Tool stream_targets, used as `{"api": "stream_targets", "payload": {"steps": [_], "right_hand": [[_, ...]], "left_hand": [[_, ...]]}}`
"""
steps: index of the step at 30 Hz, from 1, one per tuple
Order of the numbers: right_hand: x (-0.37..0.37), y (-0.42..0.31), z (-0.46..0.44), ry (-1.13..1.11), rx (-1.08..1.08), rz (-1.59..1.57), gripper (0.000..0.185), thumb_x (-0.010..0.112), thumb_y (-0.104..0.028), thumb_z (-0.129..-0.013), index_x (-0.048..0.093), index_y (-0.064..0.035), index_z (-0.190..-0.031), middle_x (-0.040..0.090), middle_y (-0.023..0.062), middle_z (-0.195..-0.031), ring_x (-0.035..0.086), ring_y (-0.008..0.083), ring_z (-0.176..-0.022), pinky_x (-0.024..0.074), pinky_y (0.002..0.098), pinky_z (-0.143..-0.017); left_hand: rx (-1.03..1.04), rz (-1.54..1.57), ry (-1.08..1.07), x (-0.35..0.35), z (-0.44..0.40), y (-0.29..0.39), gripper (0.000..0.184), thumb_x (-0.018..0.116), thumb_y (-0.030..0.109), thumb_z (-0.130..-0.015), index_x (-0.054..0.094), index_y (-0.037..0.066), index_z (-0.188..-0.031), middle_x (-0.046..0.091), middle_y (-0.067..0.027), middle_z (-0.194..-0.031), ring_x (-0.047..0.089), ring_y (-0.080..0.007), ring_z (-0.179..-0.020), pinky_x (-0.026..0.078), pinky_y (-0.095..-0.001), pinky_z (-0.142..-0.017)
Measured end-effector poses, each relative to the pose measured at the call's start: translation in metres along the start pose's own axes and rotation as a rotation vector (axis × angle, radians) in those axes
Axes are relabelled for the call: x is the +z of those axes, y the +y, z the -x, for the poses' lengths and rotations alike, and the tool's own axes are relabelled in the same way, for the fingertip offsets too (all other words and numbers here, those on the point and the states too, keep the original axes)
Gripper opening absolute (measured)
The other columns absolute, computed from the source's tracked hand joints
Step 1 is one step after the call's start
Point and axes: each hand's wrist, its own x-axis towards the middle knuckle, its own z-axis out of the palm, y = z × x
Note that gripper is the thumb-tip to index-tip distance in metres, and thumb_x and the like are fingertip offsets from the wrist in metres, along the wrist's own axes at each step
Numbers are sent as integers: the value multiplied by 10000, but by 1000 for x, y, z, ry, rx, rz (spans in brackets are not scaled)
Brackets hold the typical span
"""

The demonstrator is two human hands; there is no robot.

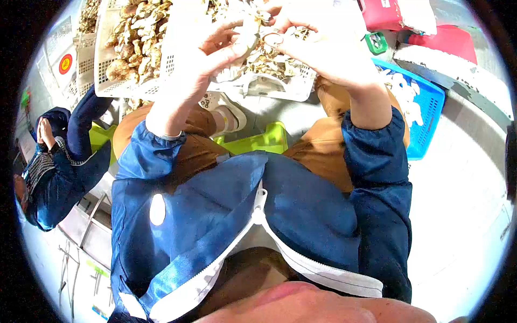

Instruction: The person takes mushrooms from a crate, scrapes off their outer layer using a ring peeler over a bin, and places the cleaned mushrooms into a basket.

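Observation:
Near the top of the view both hands meet over a white basket that holds loose mushrooms. My left hand is closed, with thumb and fingers pinching a pale mushroom. Close beside it, my right hand has its fingers curled in towards that mushroom. Strong glare washes out both hands, and whatever lies between the right fingers cannot be made out. Left of my left forearm stands another white perforated basket, heaped with brown-and-cream mushrooms.
A blue basket with white pieces sits by my right knee. Beyond it are a small green container and red items. Between my legs is a lime-green stool or tub. Another person sits at the left.

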Motion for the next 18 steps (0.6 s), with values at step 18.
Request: {"api": "stream_targets", "payload": {"steps": [18], "right_hand": [[-4,-7,0,-2,-1,13,60,679,-52,-868,665,4,-856,692,98,-862,648,164,-723,514,300,-645]], "left_hand": [[75,-283,-98,-6,5,15,433,764,178,-911,657,107,-1325,636,47,-977,479,-13,-669,396,-172,-571]]}}
